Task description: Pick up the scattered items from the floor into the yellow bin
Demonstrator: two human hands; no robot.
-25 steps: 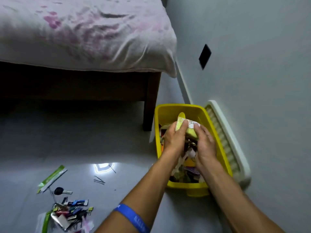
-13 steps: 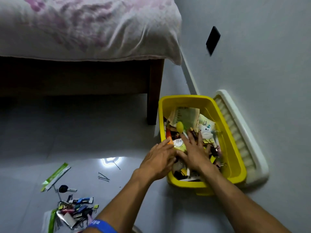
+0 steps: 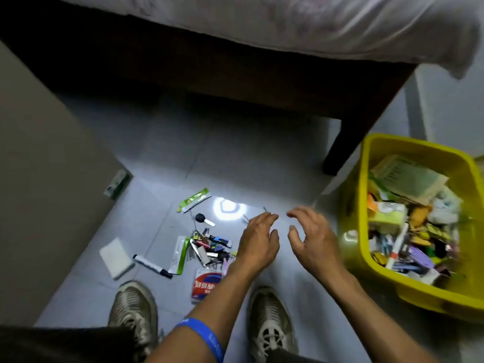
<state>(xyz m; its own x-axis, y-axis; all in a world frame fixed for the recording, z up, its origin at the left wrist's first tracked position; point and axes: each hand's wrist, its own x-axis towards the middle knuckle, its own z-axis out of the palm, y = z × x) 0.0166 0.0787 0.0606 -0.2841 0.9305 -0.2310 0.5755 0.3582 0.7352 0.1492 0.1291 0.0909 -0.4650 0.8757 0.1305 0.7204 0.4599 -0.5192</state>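
Observation:
The yellow bin [image 3: 366,179] stands on the floor at the right, packed with packets, papers and small items. Left of it my left hand [image 3: 258,242] and my right hand [image 3: 311,237] hover side by side over the grey floor, both empty with fingers spread. Just left of my left hand lies a heap of small clips and pens [image 3: 209,247]. Around it are a black key [image 3: 204,219], a green packet [image 3: 195,199], a black-capped marker [image 3: 152,265], a white pad [image 3: 116,254] and a red-and-white packet [image 3: 205,284], partly hidden by my left forearm.
A dark bed frame with its leg [image 3: 340,148] and a pale bedspread [image 3: 314,24] fill the top. A brown cabinet side [image 3: 39,179] stands at the left, a small green box [image 3: 116,183] at its foot. My two shoes [image 3: 133,313] rest near the bottom edge.
Both hands have come out of the bin, empty, and moved left over the floor. The view has swung left and down toward the scattered heap.

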